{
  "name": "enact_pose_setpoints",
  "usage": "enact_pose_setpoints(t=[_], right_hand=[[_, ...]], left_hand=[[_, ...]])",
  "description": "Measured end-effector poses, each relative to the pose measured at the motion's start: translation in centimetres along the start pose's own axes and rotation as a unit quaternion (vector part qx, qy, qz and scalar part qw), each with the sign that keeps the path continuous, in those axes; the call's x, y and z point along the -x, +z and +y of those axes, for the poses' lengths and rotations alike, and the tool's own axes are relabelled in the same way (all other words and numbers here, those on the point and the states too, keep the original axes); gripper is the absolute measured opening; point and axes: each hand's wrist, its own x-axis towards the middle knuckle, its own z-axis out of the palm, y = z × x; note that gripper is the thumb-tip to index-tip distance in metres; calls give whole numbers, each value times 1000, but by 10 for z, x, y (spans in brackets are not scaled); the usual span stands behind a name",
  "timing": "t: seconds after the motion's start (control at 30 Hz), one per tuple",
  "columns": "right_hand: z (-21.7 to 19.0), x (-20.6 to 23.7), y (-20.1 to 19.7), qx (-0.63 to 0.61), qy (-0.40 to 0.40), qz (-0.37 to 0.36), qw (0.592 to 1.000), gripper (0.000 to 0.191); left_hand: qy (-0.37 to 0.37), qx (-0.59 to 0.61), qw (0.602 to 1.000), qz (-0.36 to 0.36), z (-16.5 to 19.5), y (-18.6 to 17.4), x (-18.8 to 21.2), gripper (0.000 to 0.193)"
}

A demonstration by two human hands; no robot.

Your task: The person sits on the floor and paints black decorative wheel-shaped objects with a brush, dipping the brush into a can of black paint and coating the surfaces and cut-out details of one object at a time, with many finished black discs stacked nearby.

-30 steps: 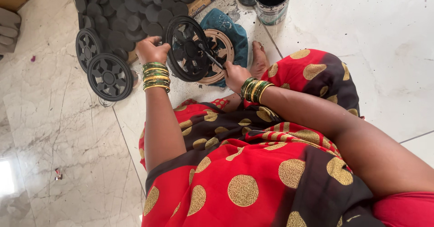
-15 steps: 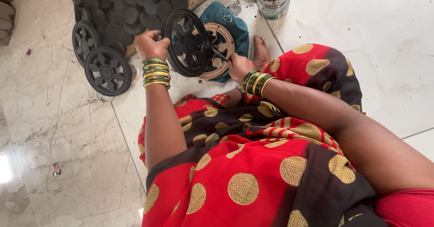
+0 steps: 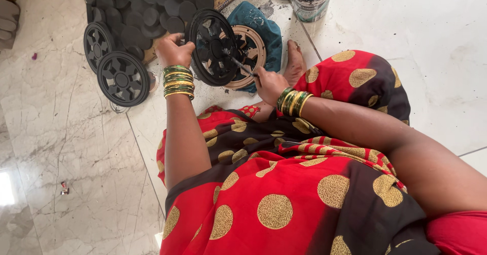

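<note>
- Black spoked wheel (image 3: 215,47) stands on edge on the marble floor (image 3: 61,148), between both hands.
- Two finished black wheels (image 3: 114,64) lie at far left beside a heap of dark round discs (image 3: 147,4).
- Left hand (image 3: 175,49), arm straight and bangled, curls its fingers tight over the wheel's rim.
- Right hand (image 3: 269,85) pinches a thin paintbrush (image 3: 237,64), tip on the spokes.
- Unpainted tan wheel (image 3: 252,52) rests on teal cloth (image 3: 258,21).
- Paint tin (image 3: 310,1) holds black paint.
</note>
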Motion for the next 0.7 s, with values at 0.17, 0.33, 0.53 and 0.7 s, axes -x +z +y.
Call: enact_pose_setpoints(t=[0.17, 0.33, 0.53, 0.7], right_hand=[[-2, -4, 2, -43, -13, -25, 999, 20], [2, 7, 5, 46, 8, -84, 995, 23], [0, 5, 6, -10, 4, -60, 998, 24], [-9, 31, -5, 29, -49, -95, 994, 26]], left_hand=[[9, -4, 1000, 5, 1, 2, 0, 37], [10, 27, 1000, 5, -4, 1, -2, 37], [13, 10, 1000, 10, -5, 2, -2, 37], [11, 12, 1000, 16, -12, -3, -3, 37]])
